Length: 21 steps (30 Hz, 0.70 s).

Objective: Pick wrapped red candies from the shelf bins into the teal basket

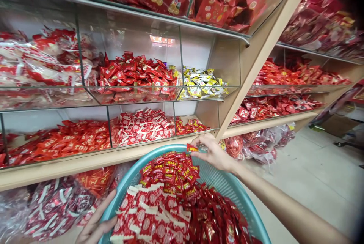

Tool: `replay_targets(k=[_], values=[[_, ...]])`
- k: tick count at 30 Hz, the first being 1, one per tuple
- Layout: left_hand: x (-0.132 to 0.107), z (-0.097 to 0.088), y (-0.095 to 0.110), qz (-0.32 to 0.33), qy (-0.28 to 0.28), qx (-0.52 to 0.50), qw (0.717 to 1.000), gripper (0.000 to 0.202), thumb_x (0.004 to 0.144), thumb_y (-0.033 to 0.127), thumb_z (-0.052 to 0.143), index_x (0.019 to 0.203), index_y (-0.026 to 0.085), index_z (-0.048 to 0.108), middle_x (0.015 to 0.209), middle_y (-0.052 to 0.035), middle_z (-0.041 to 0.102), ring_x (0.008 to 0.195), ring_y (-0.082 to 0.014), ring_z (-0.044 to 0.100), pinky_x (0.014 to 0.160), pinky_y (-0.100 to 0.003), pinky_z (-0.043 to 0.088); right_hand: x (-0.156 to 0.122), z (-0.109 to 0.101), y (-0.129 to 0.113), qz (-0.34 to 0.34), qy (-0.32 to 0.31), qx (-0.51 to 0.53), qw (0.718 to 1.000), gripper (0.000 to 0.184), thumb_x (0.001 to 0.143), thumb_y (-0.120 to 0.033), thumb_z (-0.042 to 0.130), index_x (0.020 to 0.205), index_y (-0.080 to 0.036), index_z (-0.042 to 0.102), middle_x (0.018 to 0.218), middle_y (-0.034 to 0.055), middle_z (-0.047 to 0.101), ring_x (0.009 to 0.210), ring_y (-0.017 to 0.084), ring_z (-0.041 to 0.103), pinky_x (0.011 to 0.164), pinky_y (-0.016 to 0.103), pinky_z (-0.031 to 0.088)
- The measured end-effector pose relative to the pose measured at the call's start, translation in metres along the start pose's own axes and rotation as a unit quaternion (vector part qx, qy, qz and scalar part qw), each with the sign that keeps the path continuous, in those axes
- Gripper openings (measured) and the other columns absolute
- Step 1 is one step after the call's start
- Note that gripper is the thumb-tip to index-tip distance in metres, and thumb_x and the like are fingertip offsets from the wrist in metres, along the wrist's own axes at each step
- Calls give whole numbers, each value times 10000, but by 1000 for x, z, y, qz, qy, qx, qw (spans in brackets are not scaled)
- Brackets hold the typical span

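A teal plastic basket (167, 147) is in front of me, below the shelves. My left hand (95, 223) grips its left rim, one finger reaching inside. Between the thumb and fingers of my right hand (213, 153) is a small red wrapped candy (192, 148) with yellow lettering, held over the basket's far rim. Inside lie three groups of candy: red ones with yellow lettering (170, 170) at the back, red-and-white ones (153, 213) at the front left, and dark red shiny ones (216, 217) at the right.
Glass-fronted shelf bins hold red-and-white candies (146, 124), a small heap of red-and-yellow candies (190, 125) and yellow-and-white packets (203, 81). A wooden upright (264, 46) divides the shelving. Plastic bags of candy (59, 206) sit underneath. Tiled floor (318, 168) lies at the right.
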<state>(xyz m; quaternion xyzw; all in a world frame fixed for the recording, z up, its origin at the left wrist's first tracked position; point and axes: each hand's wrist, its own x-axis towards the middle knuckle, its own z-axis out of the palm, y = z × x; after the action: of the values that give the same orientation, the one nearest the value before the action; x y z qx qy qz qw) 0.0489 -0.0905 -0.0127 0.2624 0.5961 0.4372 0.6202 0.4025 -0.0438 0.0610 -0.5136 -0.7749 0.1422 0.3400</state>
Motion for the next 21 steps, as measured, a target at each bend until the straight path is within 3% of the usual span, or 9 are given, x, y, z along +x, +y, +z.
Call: replay_targets(k=[3, 6, 12, 15, 21], values=[[2, -6, -2, -9, -21, 0, 1000, 598, 567, 347, 716, 1146, 378, 570, 1180, 52, 605, 1111, -281, 510, 914, -368, 414, 2, 15, -6, -28, -51, -11, 998, 182, 770, -316, 599, 881, -193, 523, 863, 24, 558, 812, 150, 494, 735, 285, 406], [2, -8, -3, -14, -34, -16, 999, 625, 588, 321, 706, 1182, 398, 528, 1171, 67, 611, 1120, -249, 506, 922, -332, 399, 4, 24, -5, -36, -61, -17, 997, 157, 778, -284, 590, 874, -189, 510, 845, 24, 543, 790, 147, 483, 713, 275, 403], [-5, -2, 2, -4, -18, -21, 1000, 589, 574, 308, 709, 1143, 370, 570, 1151, 54, 627, 1101, -239, 521, 819, -252, 463, -8, 21, -2, -22, -73, -37, 996, 193, 769, -215, 573, 944, -192, 494, 874, 28, 529, 810, 155, 479, 732, 294, 408], [-7, 1, 5, -16, -13, -18, 1000, 632, 539, 308, 722, 1146, 381, 564, 1097, 37, 658, 1059, -265, 550, 742, -256, 498, -20, 16, -1, -25, -112, -46, 992, 324, 758, -158, 546, 1067, -206, 465, 952, 35, 527, 877, 163, 487, 782, 311, 410], [-6, 0, 4, -25, -11, -6, 1000, 620, 546, 312, 712, 1145, 379, 567, 1078, 29, 667, 1046, -279, 558, 870, -338, 436, -42, 10, 1, -41, -201, -176, 963, 276, 745, -146, 527, 1014, -202, 505, 963, 49, 552, 912, 197, 487, 785, 332, 400]])
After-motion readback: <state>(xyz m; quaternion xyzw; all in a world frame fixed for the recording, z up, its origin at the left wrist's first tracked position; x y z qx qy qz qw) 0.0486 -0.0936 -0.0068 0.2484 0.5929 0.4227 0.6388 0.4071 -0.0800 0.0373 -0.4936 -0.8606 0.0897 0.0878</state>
